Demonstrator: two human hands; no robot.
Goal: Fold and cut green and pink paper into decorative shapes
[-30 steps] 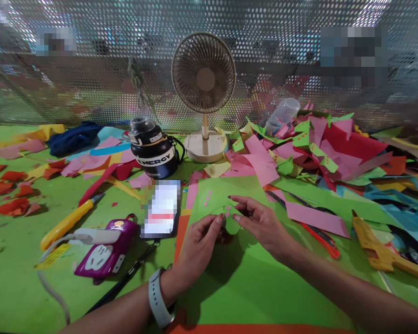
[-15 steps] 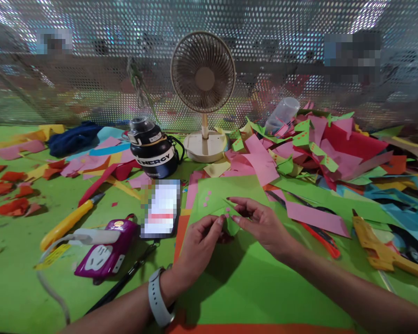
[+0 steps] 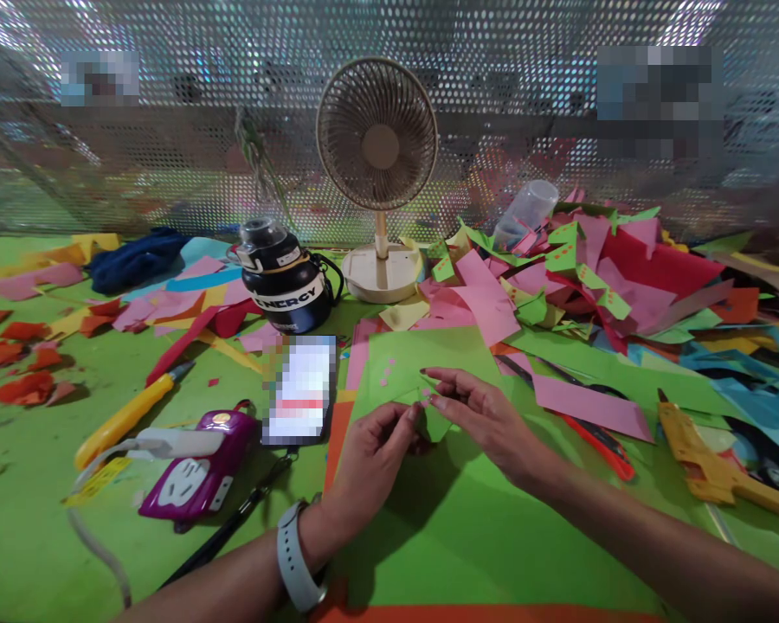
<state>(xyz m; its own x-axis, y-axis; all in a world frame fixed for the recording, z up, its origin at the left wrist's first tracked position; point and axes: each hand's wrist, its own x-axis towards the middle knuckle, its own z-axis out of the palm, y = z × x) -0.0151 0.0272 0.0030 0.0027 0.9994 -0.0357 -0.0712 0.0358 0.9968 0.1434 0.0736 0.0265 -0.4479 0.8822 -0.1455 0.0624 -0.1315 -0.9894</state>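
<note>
My left hand [image 3: 380,441], with a pale watch strap at the wrist, pinches a small green paper piece [image 3: 436,422] between thumb and fingers. A small pink paper piece [image 3: 427,394] is at the tips of my right hand [image 3: 477,411], against the green piece. The right index finger reaches out above them; part of the grip is hidden. Beneath both hands lie green paper sheets [image 3: 493,528], with several tiny pink bits [image 3: 385,372] just beyond the left hand.
A phone [image 3: 302,389], a purple power strip [image 3: 198,467] and a yellow-handled tool [image 3: 126,420] lie left. A dark bottle [image 3: 286,281] and a fan [image 3: 380,147] stand behind. On the right are paper scraps [image 3: 597,260], red-handled scissors [image 3: 607,450] and a yellow glue gun [image 3: 698,450].
The right fingertips have shifted slightly left, closer to the left fingertips. The green piece has tilted a little; the left hand has barely moved.
</note>
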